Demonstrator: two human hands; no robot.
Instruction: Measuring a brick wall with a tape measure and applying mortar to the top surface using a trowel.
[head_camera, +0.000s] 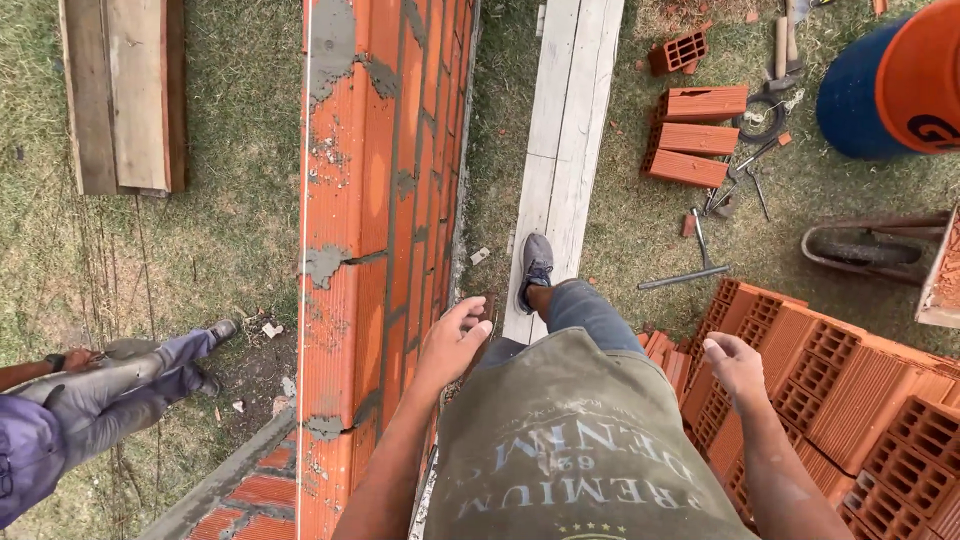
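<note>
Seen from above, a tall wall of orange hollow bricks (375, 230) runs from the top centre of the frame down to the bottom, with grey mortar smeared in its joints. The left hand (452, 340) hangs just right of the wall's face, near lower centre, fingers loosely curled and holding nothing; whether it touches the brick cannot be told. The right hand (733, 365) sits to the right of it, half open and empty, above a stack of hollow bricks (850, 400) that fills the lower right corner. Between the hands are the person's grey shirt and one leg, the shoe (535, 268) planted on a pale wooden plank (565, 130) lying on the grass parallel to the wall. More loose bricks (695, 135) and hand tools (700, 260) lie at upper right, beside a blue barrel (850, 100). At lower left, on the wall's other side, another person (90, 390) in grey trousers bends over the grass, and boards (125, 90) lie at upper left.
</note>
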